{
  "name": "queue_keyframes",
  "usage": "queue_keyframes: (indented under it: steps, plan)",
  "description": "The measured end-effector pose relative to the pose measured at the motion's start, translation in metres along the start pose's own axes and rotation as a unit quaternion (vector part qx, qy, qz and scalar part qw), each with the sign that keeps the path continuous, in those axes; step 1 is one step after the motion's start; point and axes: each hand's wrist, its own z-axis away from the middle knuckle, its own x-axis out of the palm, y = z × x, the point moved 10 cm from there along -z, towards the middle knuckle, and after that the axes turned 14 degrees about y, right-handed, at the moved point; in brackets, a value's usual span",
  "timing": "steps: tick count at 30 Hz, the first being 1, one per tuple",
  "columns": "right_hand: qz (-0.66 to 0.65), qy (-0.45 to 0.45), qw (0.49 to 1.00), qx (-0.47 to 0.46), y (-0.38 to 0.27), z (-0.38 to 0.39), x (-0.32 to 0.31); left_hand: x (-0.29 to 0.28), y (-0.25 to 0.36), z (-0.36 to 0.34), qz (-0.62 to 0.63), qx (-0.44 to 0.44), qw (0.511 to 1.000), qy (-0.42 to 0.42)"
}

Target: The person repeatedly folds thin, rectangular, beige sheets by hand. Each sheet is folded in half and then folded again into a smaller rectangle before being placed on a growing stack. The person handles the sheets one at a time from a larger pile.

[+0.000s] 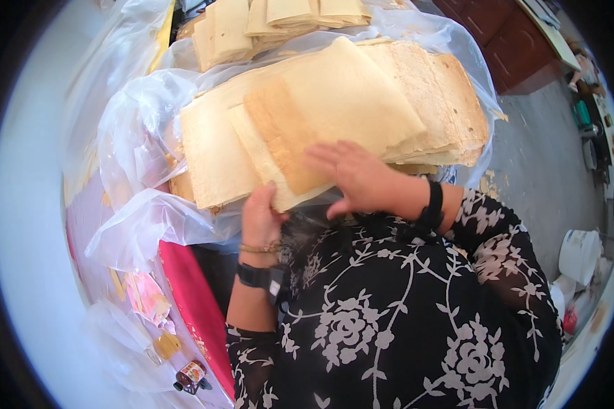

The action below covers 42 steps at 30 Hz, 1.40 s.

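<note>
Large, thin, pale tan flatbread sheets [423, 95] lie in a broad stack in front of me. On top is a flatbread sheet [348, 88] with its near left part folded over, showing a browned strip [273, 116]. My left hand [261, 211] pinches the near corner of this sheet between thumb and fingers. My right hand [355, 174] rests over the folded part with its fingers stretched out, slightly blurred, and its thumb apart. Clear plastic sheeting [143, 116] lies under and around the stack.
Beyond the stack, folded flatbreads [280, 24] are piled up. At the lower left are a red cloth [194, 293], a small dark bottle [189, 375] and a glass jar [164, 346]. A brown cabinet [518, 48] stands far right; a white bucket [580, 255] sits on the right.
</note>
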Motion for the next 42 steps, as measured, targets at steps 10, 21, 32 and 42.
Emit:
queue_keyframes:
  steps: [10,21,32,42]
  plan:
    - [-0.034,0.091,0.993,0.063,0.065,0.097,-0.072,0.089,0.119,0.113,-0.321,0.422,0.822,-0.206]
    - [-0.283,0.188,0.809,0.479,0.165,0.134,-0.095,0.136,0.094,-0.029,-0.434,0.393,0.807,-0.081]
    - [0.273,0.183,0.925,0.194,0.12,0.086,-0.105,0.193,0.097,-0.034,-0.49,0.576,0.65,0.074]
    - [0.155,0.094,0.972,0.147,0.124,0.088,-0.091,0.239,0.106,0.035,-0.474,0.751,0.456,0.053]
